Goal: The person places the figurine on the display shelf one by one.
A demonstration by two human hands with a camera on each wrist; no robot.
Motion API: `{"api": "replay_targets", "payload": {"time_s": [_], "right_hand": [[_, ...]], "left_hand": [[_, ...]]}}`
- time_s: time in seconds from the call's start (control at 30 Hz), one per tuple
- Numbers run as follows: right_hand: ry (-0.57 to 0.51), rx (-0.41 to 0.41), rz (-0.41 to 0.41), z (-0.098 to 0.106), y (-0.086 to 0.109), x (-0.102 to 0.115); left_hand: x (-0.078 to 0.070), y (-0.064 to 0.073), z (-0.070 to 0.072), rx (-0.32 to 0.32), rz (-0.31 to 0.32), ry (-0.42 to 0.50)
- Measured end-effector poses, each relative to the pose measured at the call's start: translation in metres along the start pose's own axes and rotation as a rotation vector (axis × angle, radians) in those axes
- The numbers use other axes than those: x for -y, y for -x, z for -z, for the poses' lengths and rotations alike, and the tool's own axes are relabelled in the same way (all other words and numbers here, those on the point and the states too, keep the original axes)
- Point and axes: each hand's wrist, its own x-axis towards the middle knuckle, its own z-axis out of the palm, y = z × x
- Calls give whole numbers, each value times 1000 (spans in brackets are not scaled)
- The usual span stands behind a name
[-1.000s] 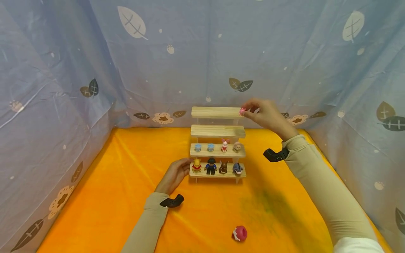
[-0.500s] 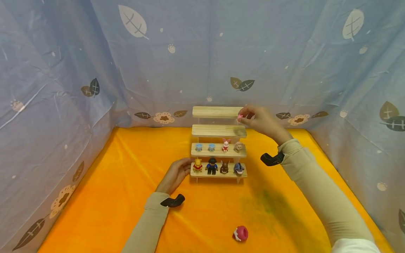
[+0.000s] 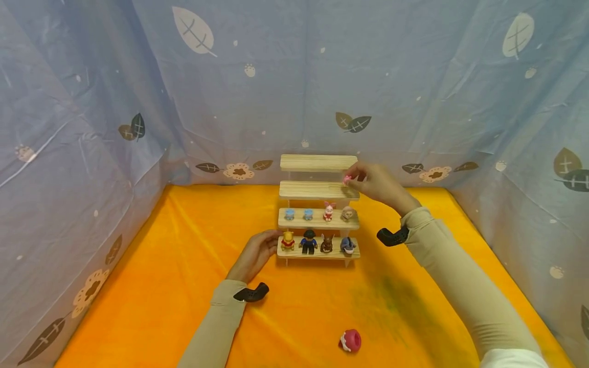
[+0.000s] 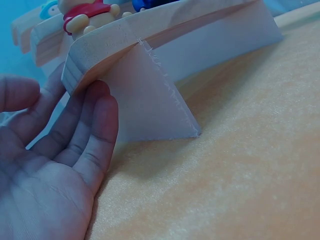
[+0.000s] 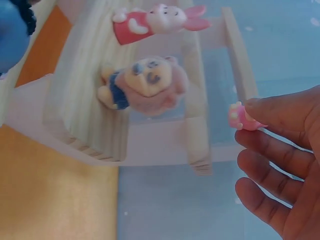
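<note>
Between thumb and forefinger, my right hand (image 3: 379, 185) pinches a small pink figurine (image 5: 244, 117). It hangs over the right end of the second tier from the top of a wooden display stand (image 3: 313, 189). The other fingers of that hand (image 5: 285, 155) are spread. My left hand (image 3: 254, 254) is at the left end of the lowest tier, next to a yellow bear figurine (image 3: 287, 241) in red. In the left wrist view, its loosely bent fingertips touch the board's corner and underside (image 4: 95, 60); the thumb stays apart from the board.
Beside the bear stand a dark-haired figure (image 3: 309, 242), a brown figurine (image 3: 326, 244) and a blue donkey (image 3: 347, 246). One tier up are two light-blue figurines, a pink-eared piglet (image 3: 329, 211) and a lion (image 5: 145, 85). A crimson-and-white toy (image 3: 350, 340) lies on the yellow cloth (image 3: 184, 306).
My right hand has lowered the pink figurine from beside the top tier to the second tier, moving slightly left. The left hand has kept its place at the stand.
</note>
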Motion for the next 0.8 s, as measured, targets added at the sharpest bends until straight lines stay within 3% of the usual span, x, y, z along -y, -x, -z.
{"api": "replay_targets", "payload": {"time_s": [0.8], "right_hand": [[17,50,30,-8,0,-4]], "left_hand": [[-2,1,0,15,1,-4]]}}
